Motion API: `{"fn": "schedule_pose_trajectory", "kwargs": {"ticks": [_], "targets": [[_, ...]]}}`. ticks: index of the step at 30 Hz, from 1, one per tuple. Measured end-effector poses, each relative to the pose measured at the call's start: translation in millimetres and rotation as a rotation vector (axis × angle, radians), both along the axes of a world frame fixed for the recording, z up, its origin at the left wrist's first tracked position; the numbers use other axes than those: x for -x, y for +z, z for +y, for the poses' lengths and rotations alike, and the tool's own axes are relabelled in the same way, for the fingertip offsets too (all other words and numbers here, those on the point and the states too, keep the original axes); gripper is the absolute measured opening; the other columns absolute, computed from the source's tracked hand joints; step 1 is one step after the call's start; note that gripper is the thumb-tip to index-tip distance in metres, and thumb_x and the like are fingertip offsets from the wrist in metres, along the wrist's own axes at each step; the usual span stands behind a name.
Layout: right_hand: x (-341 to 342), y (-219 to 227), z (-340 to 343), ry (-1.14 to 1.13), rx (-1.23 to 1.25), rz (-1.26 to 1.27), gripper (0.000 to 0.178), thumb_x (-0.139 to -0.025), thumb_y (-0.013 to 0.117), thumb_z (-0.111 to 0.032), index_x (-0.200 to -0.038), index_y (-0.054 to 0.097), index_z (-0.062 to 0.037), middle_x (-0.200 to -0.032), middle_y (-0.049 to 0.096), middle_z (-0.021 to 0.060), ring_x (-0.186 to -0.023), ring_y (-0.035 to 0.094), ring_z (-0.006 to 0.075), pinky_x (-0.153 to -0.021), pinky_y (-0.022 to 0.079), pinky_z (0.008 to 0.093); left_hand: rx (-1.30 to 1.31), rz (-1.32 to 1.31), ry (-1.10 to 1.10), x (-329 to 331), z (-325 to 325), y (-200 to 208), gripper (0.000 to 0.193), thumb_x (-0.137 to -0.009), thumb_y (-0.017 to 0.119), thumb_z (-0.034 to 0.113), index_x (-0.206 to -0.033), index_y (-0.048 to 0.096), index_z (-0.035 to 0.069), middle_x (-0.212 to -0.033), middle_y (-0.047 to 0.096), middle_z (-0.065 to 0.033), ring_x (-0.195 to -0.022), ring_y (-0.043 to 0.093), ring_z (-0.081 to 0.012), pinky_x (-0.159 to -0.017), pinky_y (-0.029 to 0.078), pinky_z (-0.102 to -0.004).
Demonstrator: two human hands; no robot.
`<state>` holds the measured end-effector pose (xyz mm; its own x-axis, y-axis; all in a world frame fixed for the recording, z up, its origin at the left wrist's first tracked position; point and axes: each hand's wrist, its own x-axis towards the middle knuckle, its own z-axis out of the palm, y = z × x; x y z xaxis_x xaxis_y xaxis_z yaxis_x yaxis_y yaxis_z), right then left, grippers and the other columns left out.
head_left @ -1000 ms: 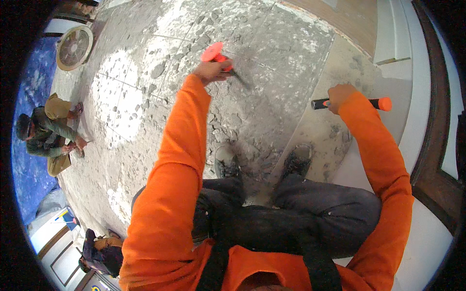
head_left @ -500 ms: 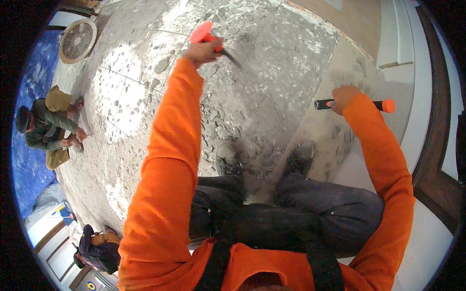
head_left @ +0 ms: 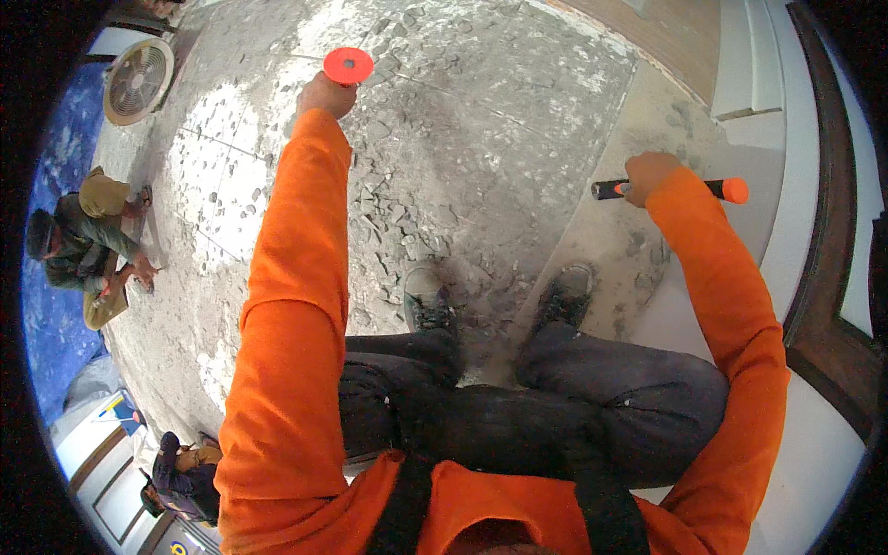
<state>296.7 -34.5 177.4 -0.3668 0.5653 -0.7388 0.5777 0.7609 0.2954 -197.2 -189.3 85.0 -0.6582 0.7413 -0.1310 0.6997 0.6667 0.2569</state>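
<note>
My left hand (head_left: 326, 96) is closed around a chisel (head_left: 348, 66) out over the floor, at the far end of my stretched arm. The round red-orange guard of the chisel faces up; its blade is hidden now. On the right, my right hand (head_left: 651, 176) grips a hammer (head_left: 733, 191) by its black handle, which has an orange end and lies crosswise. The hammer is held above a smoother beige strip of floor (head_left: 661, 129). Grey chips (head_left: 393, 222) lie scattered over the rough floor (head_left: 499, 148) between my hands and my shoes.
A round fan (head_left: 139, 81) stands at the far left. One person (head_left: 88, 240) crouches by a blue sheet (head_left: 55, 342); another person (head_left: 185, 476) is low at the near left. White wall and dark wooden trim (head_left: 819, 259) run along the right.
My left hand has swung left with the chisel, turning its guard upward, and the blade has gone from sight. The hammer in my right hand has shifted slightly left and away.
</note>
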Motion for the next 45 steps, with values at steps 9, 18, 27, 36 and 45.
{"fn": "schedule_pose_trajectory", "kwargs": {"ticks": [9,18,27,36,45], "targets": [[6.0,1.6,0.0,0.030,0.028,0.007,0.032,-0.077,0.077,-0.018,-0.105,0.070,-0.0078,-0.102,0.073,0.0144,-0.097,0.071,0.0336,-0.083,0.056,0.0439,-0.358,-1.150,0.219,-111.9,45.6,3.0,0.043,-0.090,0.072,0.042,-0.104,0.060,0.003,-0.095,0.070,-0.0096,-0.083,0.072,-0.0213,-0.071,0.060,-0.0356],[-11.6,1.0,-8.3,0.075,-0.019,0.119,0.031,-0.076,0.075,-0.011,-0.107,0.069,-0.0093,-0.099,0.072,0.0137,-0.095,0.071,0.0335,-0.082,0.057,0.0433,-0.133,-0.891,-0.361,-191.0,72.9,-24.0,0.042,-0.092,0.068,0.035,-0.112,0.059,-0.001,-0.098,0.066,-0.0094,-0.083,0.065,-0.0177,-0.067,0.057,-0.0332],[-2.7,-5.8,3.8,0.070,0.065,0.017,0.029,-0.080,0.075,-0.013,-0.108,0.070,-0.0079,-0.108,0.071,0.0131,-0.105,0.069,0.0323,-0.086,0.056,0.0431,-0.185,-0.664,-0.504,-193.8,61.1,-12.3,0.039,-0.091,0.071,0.037,-0.105,0.061,0.002,-0.086,0.067,-0.0060,-0.078,0.064,-0.0161,-0.072,0.054,-0.0331],[-24.2,-12.7,-3.9,-0.098,0.080,-0.054,0.027,-0.085,0.068,-0.009,-0.113,0.070,-0.0069,-0.110,0.073,0.0158,-0.102,0.070,0.0349,-0.084,0.057,0.0455,-0.402,-0.814,-0.452,-232.3,63.5,-8.4,0.036,-0.089,0.072,0.037,-0.100,0.064,0.003,-0.089,0.071,-0.0082,-0.082,0.067,-0.0219,-0.080,0.052,-0.0379],[-57.9,-31.1,-4.0,-0.067,0.073,0.047,0.037,-0.084,0.070,-0.007,-0.120,0.065,-0.0072,-0.109,0.073,0.0173,-0.104,0.069,0.0363,-0.083,0.056,0.0469,-0.163,-0.596,-0.593,-184.8,73.7,-6.0,0.035,-0.088,0.074,0.033,-0.107,0.064,0.006,-0.090,0.070,-0.0057,-0.083,0.065,-0.0169,-0.077,0.053,-0.0352]]}}
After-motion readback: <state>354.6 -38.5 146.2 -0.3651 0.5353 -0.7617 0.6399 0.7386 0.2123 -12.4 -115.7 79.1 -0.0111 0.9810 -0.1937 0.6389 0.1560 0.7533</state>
